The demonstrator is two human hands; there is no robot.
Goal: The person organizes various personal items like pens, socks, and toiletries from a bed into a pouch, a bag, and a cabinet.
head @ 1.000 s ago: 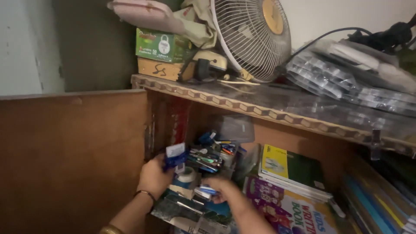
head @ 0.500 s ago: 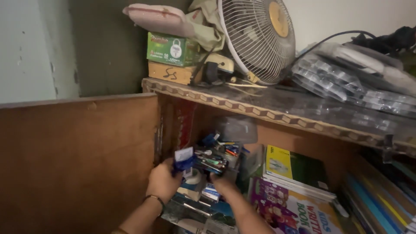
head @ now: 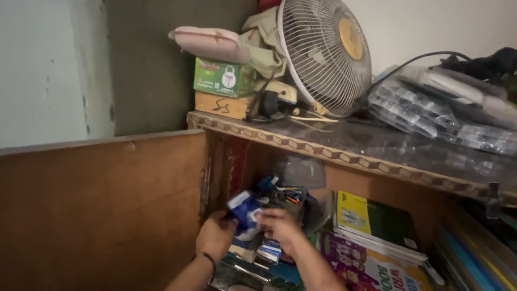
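Note:
Both my hands are inside an open wooden cabinet, under a patterned shelf point(head: 334, 153). My left hand point(head: 215, 237) and my right hand point(head: 280, 229) together grip a small blue and white packet point(head: 245, 213), the left from the left side, the right from the front. Behind the packet stands a heap of pens and small stationery point(head: 283, 194). Under my hands lie small boxes and packets point(head: 267, 251). A dark bangle circles my left wrist.
The open cabinet door point(head: 102, 210) stands to the left. Books point(head: 371, 237) are stacked to the right inside. On top stand a table fan point(head: 326, 51), a green box point(head: 223, 78) on a wooden box, a pink pouch point(head: 207, 43) and plastic-wrapped packs point(head: 431, 116).
My right hand rose from the small boxes and joined the left on the blue and white packet. The view shifted left and down a little.

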